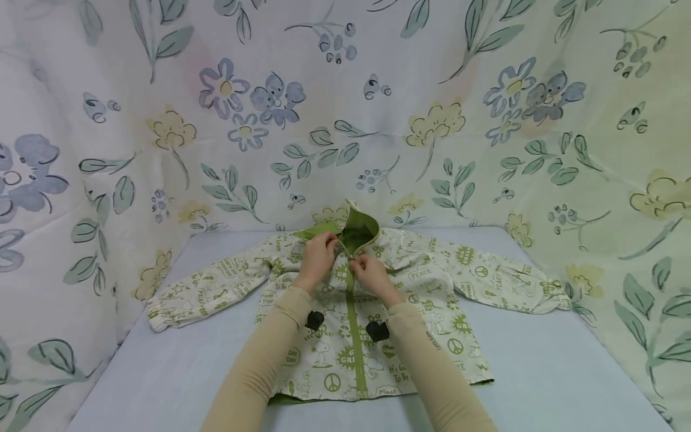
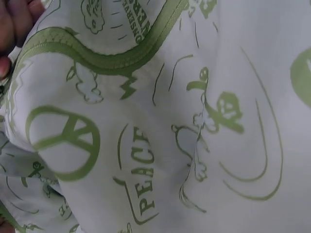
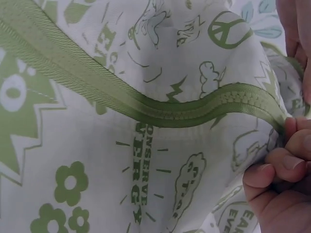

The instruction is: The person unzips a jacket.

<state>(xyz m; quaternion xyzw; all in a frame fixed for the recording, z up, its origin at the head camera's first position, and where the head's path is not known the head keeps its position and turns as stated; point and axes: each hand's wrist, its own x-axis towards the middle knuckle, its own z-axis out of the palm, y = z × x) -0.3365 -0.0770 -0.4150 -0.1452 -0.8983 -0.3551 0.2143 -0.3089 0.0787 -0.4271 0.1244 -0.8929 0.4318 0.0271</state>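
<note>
Backdrop cloth (image 1: 378,156), one: white, printed with blue and yellow flowers and green leaf sprays, filling the top and both sides of the head frame.

Bench (image 1: 178,372), one: pale cover, spanning the lower frame.

Jacket (image 1: 308,312), one: off-white with green print, laid front up on the bench at the frame's centre, hem toward the bottom edge.

Jacket sleeves, two: one stretched out to the left (image 1: 216,291), one to the right (image 1: 496,277), each with a gathered cuff.

Forearms, two, in beige sleeves, entering from the bottom edge: left (image 1: 264,354), right (image 1: 432,366).

Zip (image 1: 354,330), one: green, down the jacket's middle; its teeth are meshed in the right-wrist view.

Collar (image 1: 363,228), one: upper centre, raised and spread, green lining showing.

Hands, two: left hand (image 1: 318,257), grip pinching the jacket at the collar's edge; right hand (image 1: 372,279), grip closed around the zip's upper end, just right of and below the other.

Black items (image 1: 315,320), two: one beside each wrist, nature unclear.

Printed motifs: three green flowers (image 3: 71,183), lower left of the right-wrist view; one word "PEACE" (image 2: 142,182), lower centre of the left-wrist view.
</note>
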